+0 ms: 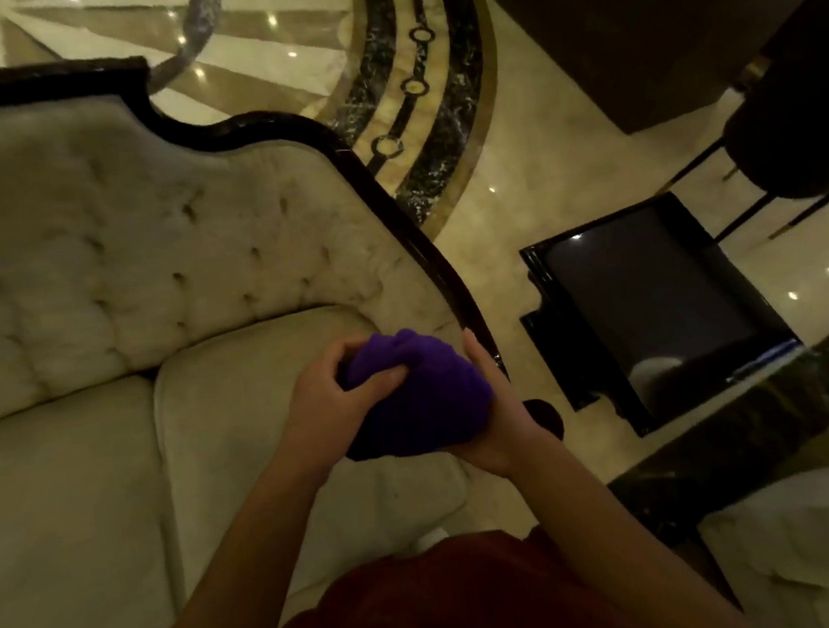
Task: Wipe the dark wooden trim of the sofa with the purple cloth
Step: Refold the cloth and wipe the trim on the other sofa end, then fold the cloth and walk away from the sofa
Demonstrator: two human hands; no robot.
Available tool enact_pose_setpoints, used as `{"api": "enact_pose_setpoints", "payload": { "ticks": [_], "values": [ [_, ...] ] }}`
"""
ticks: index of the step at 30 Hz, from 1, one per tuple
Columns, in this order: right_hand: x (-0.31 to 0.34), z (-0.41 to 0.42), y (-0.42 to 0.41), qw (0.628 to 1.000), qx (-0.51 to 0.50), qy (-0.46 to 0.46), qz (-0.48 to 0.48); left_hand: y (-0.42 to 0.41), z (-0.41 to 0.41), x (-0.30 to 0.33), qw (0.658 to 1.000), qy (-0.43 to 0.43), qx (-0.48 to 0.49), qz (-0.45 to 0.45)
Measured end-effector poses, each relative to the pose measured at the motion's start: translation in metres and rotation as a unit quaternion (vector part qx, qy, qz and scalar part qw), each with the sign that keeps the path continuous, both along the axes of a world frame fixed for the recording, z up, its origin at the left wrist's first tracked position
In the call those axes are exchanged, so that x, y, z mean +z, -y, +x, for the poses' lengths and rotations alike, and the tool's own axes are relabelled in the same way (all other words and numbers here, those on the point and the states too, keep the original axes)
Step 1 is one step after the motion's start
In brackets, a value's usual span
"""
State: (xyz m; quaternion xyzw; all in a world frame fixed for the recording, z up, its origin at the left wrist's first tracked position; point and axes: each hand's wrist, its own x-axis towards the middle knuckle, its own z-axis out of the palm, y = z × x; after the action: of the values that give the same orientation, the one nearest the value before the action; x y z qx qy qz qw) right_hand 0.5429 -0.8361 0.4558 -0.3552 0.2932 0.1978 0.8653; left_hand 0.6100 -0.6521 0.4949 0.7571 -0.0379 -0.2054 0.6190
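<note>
The sofa (113, 275) spreads out to the left of your hands, its cushions directly beneath them. The dark trim (391, 197) curves along the backrest and runs down to pass just beside your right hand. A black side table (659, 306) stands on the marble floor (554, 153), out beyond that hand. The cloth (411, 396) is bunched into a loose bundle between your hands, above the cushion and just short of the trim. Your left hand (332, 400) curls its fingers into the near end; your right hand (490, 408) cups the far side, thumb along the top. The wad looks thick and uneven, so it may skate over the narrow rail and miss its curved edges. A loose fold could also drag across the pale upholstery.
</note>
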Motion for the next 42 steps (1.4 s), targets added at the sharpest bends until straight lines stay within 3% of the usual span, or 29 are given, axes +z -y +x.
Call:
{"api": "enact_pose_setpoints", "payload": {
  "ticks": [7,9,10,12,18,21,25,35,42],
  "values": [
    [0.020,-0.014,0.017,0.977,0.134,0.088,-0.138,-0.015,-0.052,0.008,0.992,-0.027,0.123,-0.013],
    [0.027,-0.018,-0.007,0.948,0.247,0.120,-0.161,-0.034,-0.089,0.005,0.981,-0.046,0.188,-0.029],
    [0.026,-0.020,-0.007,0.943,0.261,0.120,-0.167,-0.030,-0.092,0.002,0.981,-0.055,0.183,-0.044],
    [0.029,-0.023,-0.045,0.920,0.331,0.132,-0.165,-0.057,-0.125,0.001,0.955,-0.065,0.278,-0.078],
    [0.035,-0.025,-0.141,0.900,0.378,0.154,-0.153,-0.132,-0.179,-0.008,0.857,-0.113,0.454,-0.218],
    [0.037,-0.025,-0.191,0.903,0.381,0.149,-0.133,-0.172,-0.205,-0.015,0.834,-0.099,0.465,-0.280],
    [0.040,-0.029,-0.250,0.905,0.378,0.150,-0.129,-0.217,-0.230,-0.014,0.835,-0.099,0.444,-0.309],
    [0.042,-0.099,-0.469,0.764,0.540,0.272,-0.224,-0.389,-0.315,-0.014,0.729,-0.044,0.636,-0.249],
    [0.023,-0.140,-0.578,0.695,0.630,0.283,-0.200,-0.469,-0.376,-0.034,0.613,-0.046,0.741,-0.270]
  ]
}}
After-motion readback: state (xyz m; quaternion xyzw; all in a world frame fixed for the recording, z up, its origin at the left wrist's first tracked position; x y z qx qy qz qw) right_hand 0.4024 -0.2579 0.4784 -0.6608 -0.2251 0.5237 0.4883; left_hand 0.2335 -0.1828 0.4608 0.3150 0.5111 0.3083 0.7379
